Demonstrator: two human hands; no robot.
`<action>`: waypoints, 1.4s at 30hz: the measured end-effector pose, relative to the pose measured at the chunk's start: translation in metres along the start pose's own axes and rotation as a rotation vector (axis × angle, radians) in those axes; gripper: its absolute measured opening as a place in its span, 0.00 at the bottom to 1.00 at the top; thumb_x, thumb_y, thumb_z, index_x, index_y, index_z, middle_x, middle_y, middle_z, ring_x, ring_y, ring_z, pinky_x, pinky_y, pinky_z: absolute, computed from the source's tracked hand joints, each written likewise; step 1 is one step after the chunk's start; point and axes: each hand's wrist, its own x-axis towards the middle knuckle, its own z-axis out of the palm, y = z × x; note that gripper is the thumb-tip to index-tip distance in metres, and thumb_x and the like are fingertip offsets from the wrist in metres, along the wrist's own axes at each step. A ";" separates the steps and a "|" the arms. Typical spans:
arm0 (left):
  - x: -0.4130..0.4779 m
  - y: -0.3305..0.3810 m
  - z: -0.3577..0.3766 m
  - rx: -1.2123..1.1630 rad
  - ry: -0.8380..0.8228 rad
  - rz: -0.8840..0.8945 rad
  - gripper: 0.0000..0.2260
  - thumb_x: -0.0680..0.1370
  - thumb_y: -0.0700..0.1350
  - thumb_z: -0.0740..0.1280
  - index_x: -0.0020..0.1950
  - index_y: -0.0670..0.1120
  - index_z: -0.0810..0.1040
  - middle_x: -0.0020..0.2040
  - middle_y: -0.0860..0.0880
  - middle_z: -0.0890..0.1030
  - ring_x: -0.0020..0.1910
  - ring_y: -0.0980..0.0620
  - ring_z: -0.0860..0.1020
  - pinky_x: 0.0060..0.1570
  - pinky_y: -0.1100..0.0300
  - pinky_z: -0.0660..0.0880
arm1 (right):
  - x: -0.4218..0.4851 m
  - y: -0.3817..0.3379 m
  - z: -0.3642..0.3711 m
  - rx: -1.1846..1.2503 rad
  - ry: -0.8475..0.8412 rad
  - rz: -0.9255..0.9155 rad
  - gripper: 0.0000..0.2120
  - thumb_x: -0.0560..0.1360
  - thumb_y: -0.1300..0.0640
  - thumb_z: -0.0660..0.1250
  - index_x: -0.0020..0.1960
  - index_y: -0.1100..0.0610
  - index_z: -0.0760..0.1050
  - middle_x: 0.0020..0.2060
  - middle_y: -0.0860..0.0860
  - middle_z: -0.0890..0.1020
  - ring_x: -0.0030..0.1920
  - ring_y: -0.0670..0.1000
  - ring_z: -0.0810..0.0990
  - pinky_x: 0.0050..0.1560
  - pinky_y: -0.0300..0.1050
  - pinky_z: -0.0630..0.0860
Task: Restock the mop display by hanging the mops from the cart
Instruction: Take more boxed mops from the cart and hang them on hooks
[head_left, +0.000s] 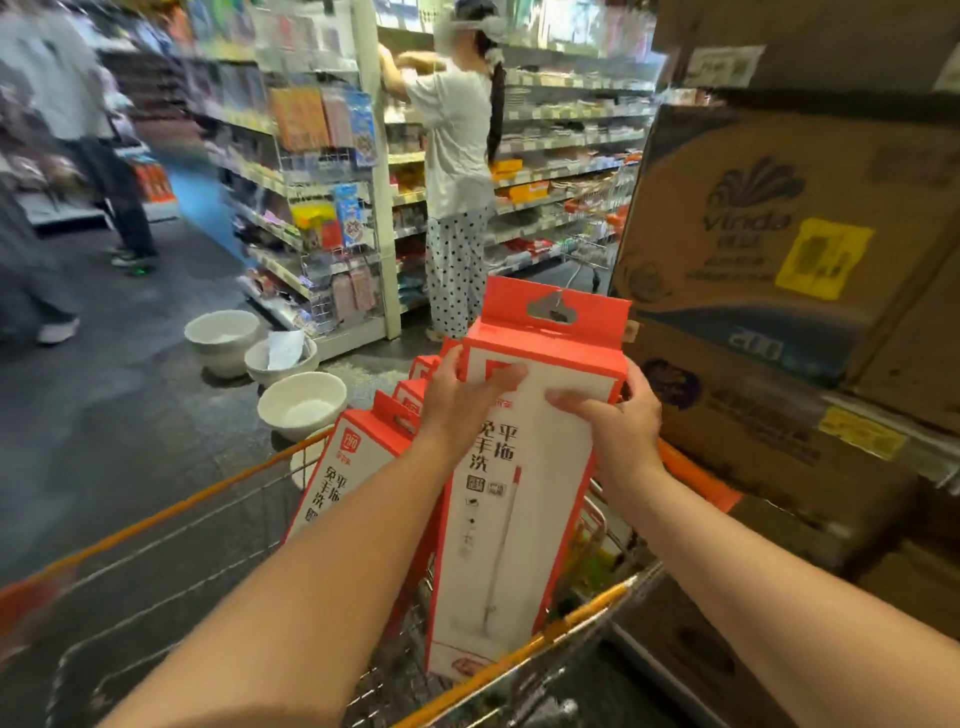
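Note:
A tall white and orange mop box (524, 483) stands upright in the wire shopping cart (171, 512), its orange hang tab at the top. My left hand (457, 400) grips its upper left edge, thumb across the white front. My right hand (615, 421) grips the upper right edge, fingers over the front. Several more mop boxes (353, 457) of the same kind lean in the cart to the left and behind it.
Stacked cardboard cartons (769, 244) rise close on the right. Three white basins (298, 402) sit on the dark floor ahead of the cart. A person in a white shirt (457, 156) stands at the shelves (561, 145) ahead, beside another cart (597, 218). Other people walk at the left.

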 end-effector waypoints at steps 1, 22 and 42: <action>-0.005 0.008 -0.002 0.003 0.055 0.024 0.27 0.59 0.57 0.76 0.53 0.48 0.78 0.43 0.48 0.85 0.44 0.47 0.84 0.47 0.48 0.80 | 0.002 -0.008 0.003 0.009 -0.045 -0.030 0.27 0.65 0.64 0.77 0.60 0.52 0.74 0.48 0.50 0.83 0.47 0.50 0.84 0.42 0.47 0.82; -0.157 0.183 -0.130 0.233 0.899 0.369 0.15 0.71 0.53 0.73 0.52 0.47 0.80 0.43 0.52 0.84 0.44 0.53 0.83 0.43 0.59 0.77 | -0.084 -0.146 0.163 0.210 -0.655 -0.411 0.21 0.62 0.56 0.80 0.51 0.45 0.78 0.42 0.45 0.85 0.43 0.46 0.84 0.44 0.47 0.81; -0.468 0.281 -0.257 0.594 1.488 0.388 0.31 0.53 0.73 0.61 0.44 0.53 0.79 0.41 0.56 0.81 0.47 0.52 0.80 0.48 0.57 0.74 | -0.384 -0.227 0.274 0.468 -1.081 -0.476 0.17 0.65 0.56 0.79 0.52 0.48 0.79 0.43 0.43 0.84 0.45 0.43 0.83 0.48 0.43 0.79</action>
